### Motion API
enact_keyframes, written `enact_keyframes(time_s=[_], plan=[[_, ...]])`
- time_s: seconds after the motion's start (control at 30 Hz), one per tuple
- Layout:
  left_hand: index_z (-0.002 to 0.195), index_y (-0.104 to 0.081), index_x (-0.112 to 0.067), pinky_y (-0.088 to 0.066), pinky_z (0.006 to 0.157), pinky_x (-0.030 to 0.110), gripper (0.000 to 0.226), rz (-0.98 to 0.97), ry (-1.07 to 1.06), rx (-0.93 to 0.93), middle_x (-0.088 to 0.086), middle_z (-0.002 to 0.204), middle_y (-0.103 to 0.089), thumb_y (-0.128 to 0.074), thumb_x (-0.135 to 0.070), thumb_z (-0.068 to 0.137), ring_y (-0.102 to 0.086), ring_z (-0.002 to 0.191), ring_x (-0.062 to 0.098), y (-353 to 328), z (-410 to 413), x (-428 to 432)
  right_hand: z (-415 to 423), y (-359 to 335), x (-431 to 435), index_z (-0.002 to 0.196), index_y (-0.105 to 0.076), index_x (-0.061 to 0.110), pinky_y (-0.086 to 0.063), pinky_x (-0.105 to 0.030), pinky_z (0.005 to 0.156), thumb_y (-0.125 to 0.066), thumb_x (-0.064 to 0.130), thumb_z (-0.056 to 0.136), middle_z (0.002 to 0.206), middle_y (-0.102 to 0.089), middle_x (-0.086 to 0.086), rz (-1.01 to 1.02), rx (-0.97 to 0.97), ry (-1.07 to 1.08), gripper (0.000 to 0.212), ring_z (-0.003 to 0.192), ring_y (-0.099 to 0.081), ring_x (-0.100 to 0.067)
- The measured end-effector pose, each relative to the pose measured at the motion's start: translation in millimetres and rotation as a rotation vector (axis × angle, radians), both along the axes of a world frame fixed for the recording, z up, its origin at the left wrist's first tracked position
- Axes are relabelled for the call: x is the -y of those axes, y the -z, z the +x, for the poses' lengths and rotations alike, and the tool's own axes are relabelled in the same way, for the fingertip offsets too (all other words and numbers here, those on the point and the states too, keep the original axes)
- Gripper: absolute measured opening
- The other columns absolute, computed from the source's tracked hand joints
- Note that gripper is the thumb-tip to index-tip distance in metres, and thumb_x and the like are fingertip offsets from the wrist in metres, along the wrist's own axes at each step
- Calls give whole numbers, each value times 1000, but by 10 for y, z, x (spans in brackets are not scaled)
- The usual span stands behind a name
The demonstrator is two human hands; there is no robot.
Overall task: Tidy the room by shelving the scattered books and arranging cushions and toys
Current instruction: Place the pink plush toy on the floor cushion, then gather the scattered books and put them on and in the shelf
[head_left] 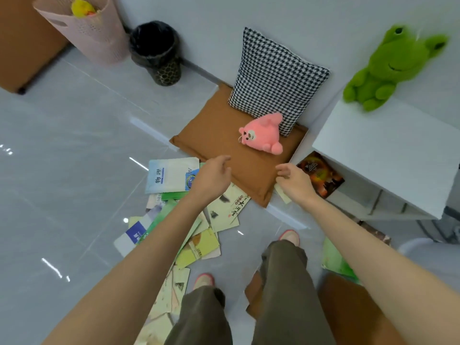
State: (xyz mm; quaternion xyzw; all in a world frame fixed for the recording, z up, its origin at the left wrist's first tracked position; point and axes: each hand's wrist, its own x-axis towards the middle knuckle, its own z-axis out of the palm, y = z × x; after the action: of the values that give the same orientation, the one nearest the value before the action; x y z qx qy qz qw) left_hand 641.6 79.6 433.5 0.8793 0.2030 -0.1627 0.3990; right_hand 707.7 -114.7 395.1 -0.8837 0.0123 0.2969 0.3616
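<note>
Left hand [211, 176]: fingers loosely curled, holding nothing, over the near edge of the brown cushion [216, 125]. Right hand [296, 181]: fingers bent at that edge; grip cannot be told. Pink plush [261, 135] lies on the cushion; scattered books [171, 175] lie on the floor [62, 145] beside it.

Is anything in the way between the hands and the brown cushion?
Nothing visible. The left hand and right hand are at the near edge of the brown cushion; the pink plush and checked cushion rest farther back on it.

Brown cushion [219, 130], pink toy [262, 134] atop, left hand [211, 175], right hand [295, 179] at edge
</note>
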Motion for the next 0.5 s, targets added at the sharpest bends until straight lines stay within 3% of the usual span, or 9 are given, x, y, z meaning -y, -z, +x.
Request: enact_keyframes(time_s=[0.03,0.13,0.17,0.3,0.5], plan=[[140,-43,-14,-39,96,25,42,-4,24,16,10,131,-55,-41,-15,98,-50,121,25,-55,-81,-21,-97,-59,-8,130,-52,10,-36,-20,86,-49,7,94,129,-57,-8,-11,6,20,36,117,-51,-19],[140,-43,-15,-40,67,9,42,-25,83,36,11,129,-55,-40,-14,99,-61,95,22,-223,-332,-67,-407,-225,5,132,-50,9,-36,-22,90,-49,7,95,132,-55,-8,-51,32,62,38,121,-50,-20],[140,-43,-15,-40,66,8,41,-27,104,39,11,127,-56,-40,-14,99,-59,90,18,-257,-380,-69,-481,-268,18,132,-50,8,-36,-23,92,-49,6,94,133,-54,-9,-60,36,80,38,122,-49,-21],[140,-44,-15,-39,92,25,42,-19,186,27,10,132,-53,-42,-17,99,-54,112,23,-239,-554,48,-839,-292,206,130,-51,6,-37,-26,94,-49,5,93,131,-54,-11,-85,38,178,37,122,-49,-24],[139,-46,-13,-34,94,24,42,-23,293,-73,11,136,-53,-44,-15,97,-49,124,24,317,-788,553,-1458,144,664,132,-49,7,-40,-29,95,-52,7,93,133,-52,-12,-142,-60,223,39,121,-50,-24]])
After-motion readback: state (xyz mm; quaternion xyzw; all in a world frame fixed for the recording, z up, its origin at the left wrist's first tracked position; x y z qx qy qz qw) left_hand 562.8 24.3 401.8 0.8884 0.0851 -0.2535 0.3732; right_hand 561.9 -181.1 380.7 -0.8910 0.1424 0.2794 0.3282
